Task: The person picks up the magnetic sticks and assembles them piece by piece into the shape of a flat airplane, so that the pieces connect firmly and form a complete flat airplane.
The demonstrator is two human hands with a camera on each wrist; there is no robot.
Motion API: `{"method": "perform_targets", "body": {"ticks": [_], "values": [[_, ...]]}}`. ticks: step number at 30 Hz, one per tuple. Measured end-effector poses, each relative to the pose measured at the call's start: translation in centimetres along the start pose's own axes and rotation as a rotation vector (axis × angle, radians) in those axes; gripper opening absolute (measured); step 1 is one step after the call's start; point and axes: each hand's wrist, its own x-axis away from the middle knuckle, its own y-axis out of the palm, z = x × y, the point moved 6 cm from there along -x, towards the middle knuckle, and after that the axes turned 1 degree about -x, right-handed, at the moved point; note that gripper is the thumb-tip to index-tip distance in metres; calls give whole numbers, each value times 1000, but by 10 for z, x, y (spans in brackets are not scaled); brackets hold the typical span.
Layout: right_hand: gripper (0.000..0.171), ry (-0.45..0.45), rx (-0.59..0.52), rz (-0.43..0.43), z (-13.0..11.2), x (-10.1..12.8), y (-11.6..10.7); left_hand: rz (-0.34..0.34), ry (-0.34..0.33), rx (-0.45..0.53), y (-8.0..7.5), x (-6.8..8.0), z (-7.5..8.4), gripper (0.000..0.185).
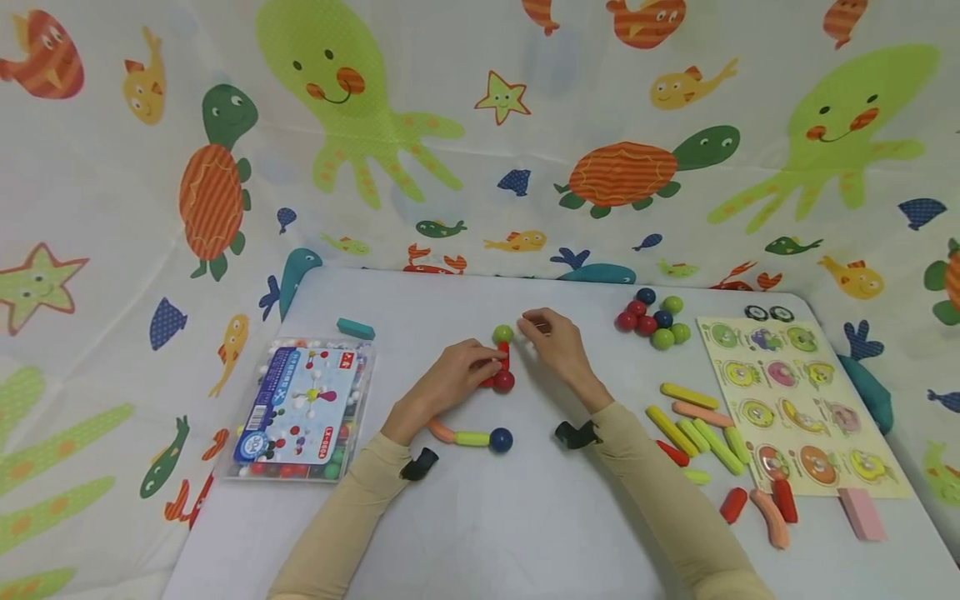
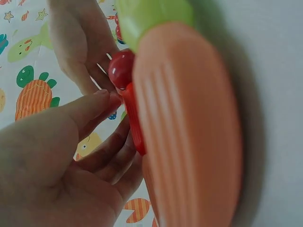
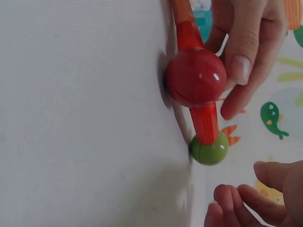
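A chain of molecule-model pieces lies in front of the body: a dark blue ball (image 1: 501, 440), a light green rod (image 1: 472, 439), a peach rod (image 2: 189, 127), then red rods joined at a red ball (image 3: 196, 78). A green ball (image 3: 209, 148) caps the far end of the red rod (image 3: 205, 124). The left hand (image 1: 459, 371) reaches over the chain, its thumb and fingers pinching around that red rod. Just right of the green ball, the right hand (image 1: 555, 342) hovers with loosely bent fingers and nothing between them.
At left sit a clear box (image 1: 296, 408) of pieces and a teal block (image 1: 356, 329). Toward the right are loose balls (image 1: 647, 325), several rods (image 1: 717, 446), a fruit puzzle board (image 1: 798, 408) and a pink block (image 1: 862, 514). A patterned cloth (image 1: 465, 192) hangs behind the table.
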Motion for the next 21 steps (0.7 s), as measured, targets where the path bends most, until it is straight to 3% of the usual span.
{"method": "perform_targets", "body": {"ticks": [15, 21], "values": [[35, -57, -16, 126, 10, 26, -68, 21, 47, 33, -1, 1, 6, 28], [37, -26, 14, 198, 22, 43, -100, 15, 48, 51, 0, 2, 6, 28]]}}
